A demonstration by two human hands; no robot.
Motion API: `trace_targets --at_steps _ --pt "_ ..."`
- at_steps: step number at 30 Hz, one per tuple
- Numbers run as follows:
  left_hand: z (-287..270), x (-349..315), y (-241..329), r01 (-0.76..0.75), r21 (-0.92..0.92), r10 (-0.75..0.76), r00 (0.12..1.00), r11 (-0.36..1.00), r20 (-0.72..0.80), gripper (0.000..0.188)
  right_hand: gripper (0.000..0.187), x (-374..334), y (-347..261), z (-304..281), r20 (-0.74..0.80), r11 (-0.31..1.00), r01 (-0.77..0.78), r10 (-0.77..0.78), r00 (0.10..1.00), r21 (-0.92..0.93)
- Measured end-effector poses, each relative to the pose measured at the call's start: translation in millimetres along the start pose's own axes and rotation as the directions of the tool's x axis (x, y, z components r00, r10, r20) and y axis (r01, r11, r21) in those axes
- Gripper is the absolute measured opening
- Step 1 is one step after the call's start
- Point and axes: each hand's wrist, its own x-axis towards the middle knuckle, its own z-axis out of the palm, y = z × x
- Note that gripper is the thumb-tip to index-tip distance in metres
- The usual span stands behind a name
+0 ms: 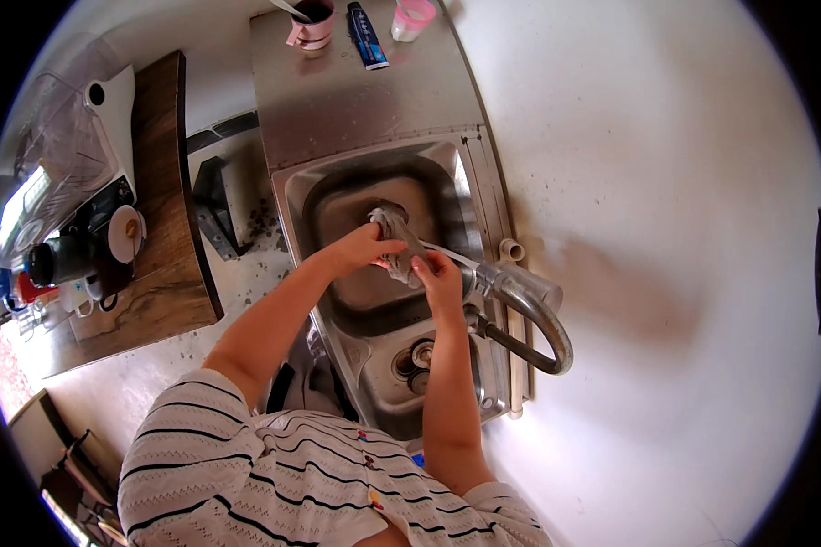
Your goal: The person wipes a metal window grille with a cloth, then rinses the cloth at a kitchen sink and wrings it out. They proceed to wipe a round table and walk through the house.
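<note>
A crumpled grey cloth [398, 244] is stretched between my two hands above the large basin of the steel sink [337, 301]. My left hand [363, 248] grips it from the left, thumb lying across the fabric. At its right edge, my right hand [441, 281] pinches the cloth between thumb and fingers. Just right of my right hand is the metal faucet [543, 333] with its curved pipe. A thin pale streak runs from the faucet toward the cloth; whether it is water or part of the spout I cannot tell.
On the steel counter [365, 109] beyond the basin stand a pink mug [311, 35], a dark blue tube [367, 36] and a pink-and-white cup [411, 22]. A smaller basin [388, 351] lies nearer me. The wall [666, 228] bounds the right; a wooden table [169, 283] with dishes stands left.
</note>
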Motion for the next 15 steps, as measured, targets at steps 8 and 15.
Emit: trace_targets --at_steps 8,15 --pt "-15 -15 32 -0.088 0.108 0.107 0.975 0.99 -0.193 0.037 0.038 10 25 -1 -0.534 0.788 0.39 -0.093 0.84 0.477" --pt "-24 4 6 -0.17 0.531 0.419 0.818 0.83 -0.393 0.031 0.052 10 6 16 -0.554 0.966 0.237 -0.254 0.793 -0.104"
